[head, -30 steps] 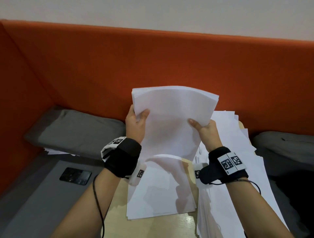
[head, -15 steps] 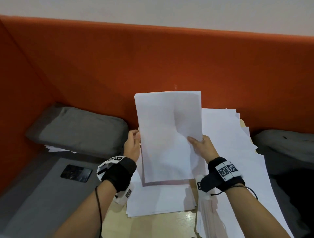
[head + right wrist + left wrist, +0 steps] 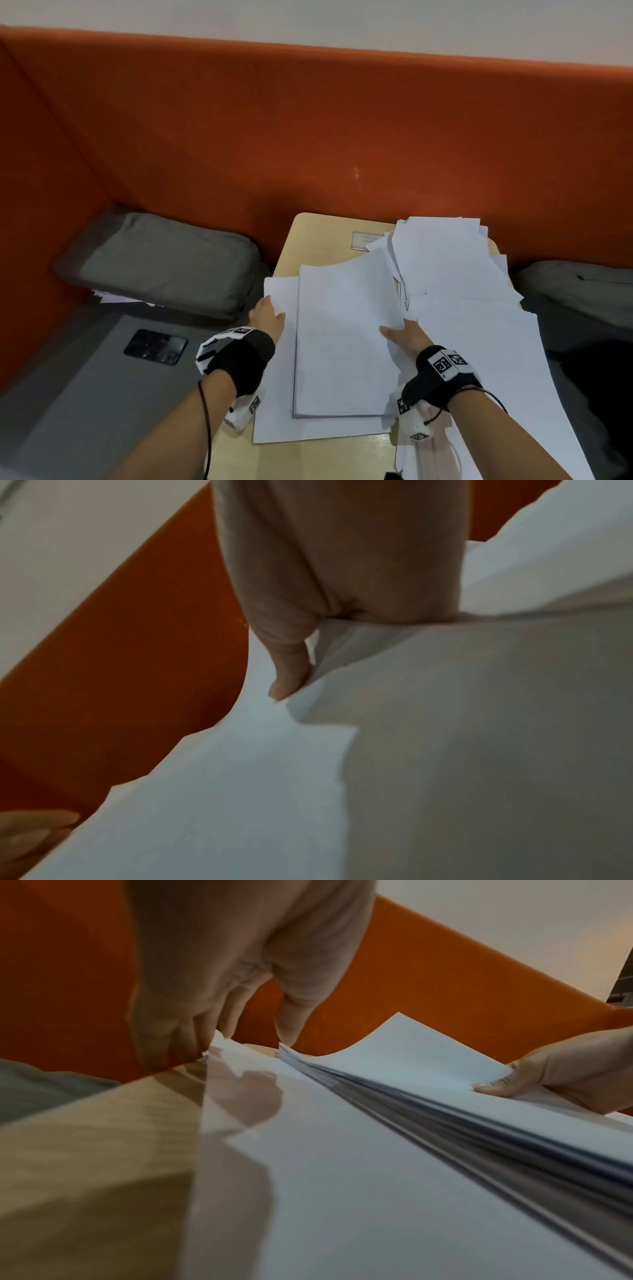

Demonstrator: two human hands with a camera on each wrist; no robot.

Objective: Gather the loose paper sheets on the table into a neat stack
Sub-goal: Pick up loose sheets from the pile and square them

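Note:
A squared stack of white sheets (image 3: 342, 342) lies flat on more white sheets (image 3: 274, 404) on the light wooden table (image 3: 322, 233). My right hand (image 3: 404, 334) pinches the stack's right edge, thumb on top and fingers hidden underneath; the left wrist view shows the same right hand (image 3: 548, 1074). My left hand (image 3: 267, 315) stands at the far left corner. There its fingers (image 3: 192, 1042) point down against the lower sheets' edge and its thumb touches the stack's corner (image 3: 284, 1050). A loose heap of sheets (image 3: 445, 260) covers the table's right side.
An orange partition (image 3: 308, 137) walls the back and left. Grey cushions (image 3: 164, 263) (image 3: 579, 284) lie on either side of the table. A dark phone (image 3: 156, 346) rests on the grey bench at the left. A small plate (image 3: 368, 240) sits near the table's far edge.
The stack, held upright in both hands before, has come down flat onto the sheets on the table. My left hand has let go and moved to the far left corner.

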